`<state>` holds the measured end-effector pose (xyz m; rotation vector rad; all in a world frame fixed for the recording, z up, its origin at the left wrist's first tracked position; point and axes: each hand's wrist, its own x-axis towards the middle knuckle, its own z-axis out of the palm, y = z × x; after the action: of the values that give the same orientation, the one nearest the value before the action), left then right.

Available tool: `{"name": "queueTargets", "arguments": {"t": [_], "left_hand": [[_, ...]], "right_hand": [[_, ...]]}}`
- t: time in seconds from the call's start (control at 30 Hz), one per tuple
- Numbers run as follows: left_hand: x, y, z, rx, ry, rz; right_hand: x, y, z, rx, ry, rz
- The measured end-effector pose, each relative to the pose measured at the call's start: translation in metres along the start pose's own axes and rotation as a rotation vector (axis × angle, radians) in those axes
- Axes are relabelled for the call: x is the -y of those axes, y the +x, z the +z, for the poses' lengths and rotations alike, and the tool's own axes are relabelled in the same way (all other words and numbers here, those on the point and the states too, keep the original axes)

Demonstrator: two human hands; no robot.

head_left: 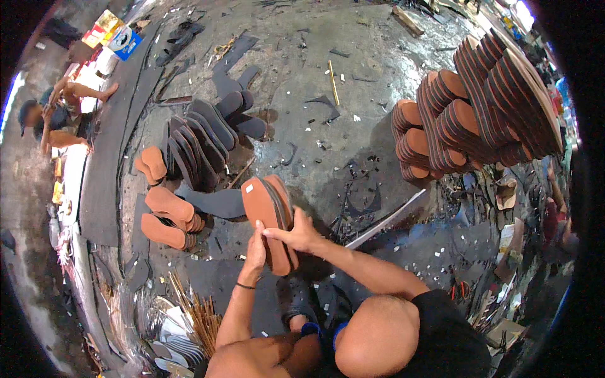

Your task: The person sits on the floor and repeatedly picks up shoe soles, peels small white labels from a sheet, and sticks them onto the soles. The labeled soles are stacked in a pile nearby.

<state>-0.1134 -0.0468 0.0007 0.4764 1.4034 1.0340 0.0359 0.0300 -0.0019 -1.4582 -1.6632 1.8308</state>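
Note:
A small bundle of shoe soles (268, 211), tan-brown on top with dark layers between, stands tilted in front of me, a small white label near its far end. My left hand (254, 251) grips the left edge, its thumb up along the side. My right hand (302, 234) closes over the right side, thumb across the top face. Just left of the bundle lies a dark flat piece (217, 205). Stacked tan soles (165, 232) sit further left on the floor, with another tan stack (169, 203) beside them. Behind these, black soles (196, 148) lean in a row.
A large heap of tan-topped soles (463, 120) rises at the right. A long pale strip (387, 218) lies right of my hands. Red-handled scissors (464, 290) and thin sticks (200, 318) lie nearer. One person (58, 123) sits far left. Scraps litter the floor.

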Motion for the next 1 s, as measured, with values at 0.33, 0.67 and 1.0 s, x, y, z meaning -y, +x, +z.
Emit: {"name": "queueTargets", "arguments": {"t": [0.33,0.67,1.0], "left_hand": [[-0.109,-0.02,0.054,-0.161,0.817,0.72],[-0.136,-0.017,0.009,-0.011,1.324,0.854],[-0.045,-0.052,0.027,-0.034,0.903,0.572]], "right_hand": [[-0.012,-0.005,-0.07,-0.353,-0.773,-0.352],[0.002,-0.022,-0.044,-0.213,-0.671,-0.471],[-0.022,0.068,-0.128,-0.365,-0.124,-0.347]]}}
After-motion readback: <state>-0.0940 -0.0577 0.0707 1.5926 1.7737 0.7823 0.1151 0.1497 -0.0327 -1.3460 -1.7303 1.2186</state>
